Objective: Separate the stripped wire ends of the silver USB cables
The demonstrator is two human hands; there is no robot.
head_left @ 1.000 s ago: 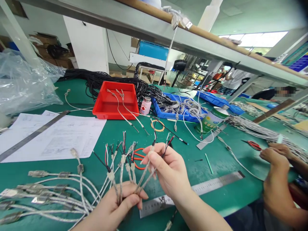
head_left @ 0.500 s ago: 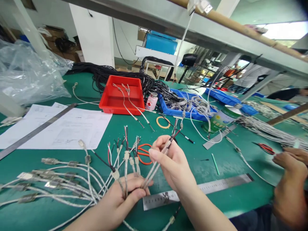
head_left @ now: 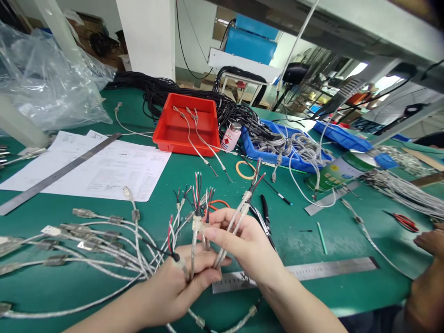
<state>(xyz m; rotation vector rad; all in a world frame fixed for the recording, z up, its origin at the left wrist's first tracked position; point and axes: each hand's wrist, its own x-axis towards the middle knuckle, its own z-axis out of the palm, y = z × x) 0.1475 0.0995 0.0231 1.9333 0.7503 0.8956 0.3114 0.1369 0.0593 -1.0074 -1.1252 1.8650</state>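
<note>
your right hand (head_left: 243,247) has dropped closer to your left hand (head_left: 180,282) than half a second back; the two now touch at lower centre. left hand is clenched round the bundle of grey cables (head_left: 132,259), stripped ends (head_left: 197,185) standing above the fist; fingers hide how many it grips. right hand pinches two cables (head_left: 239,217) between thumb and forefinger. usb plugs (head_left: 83,212) trail left, some cut off by the edge. a co-worker's hand (head_left: 428,273) is cropped at lower right, past the steel ruler (head_left: 312,270).
</note>
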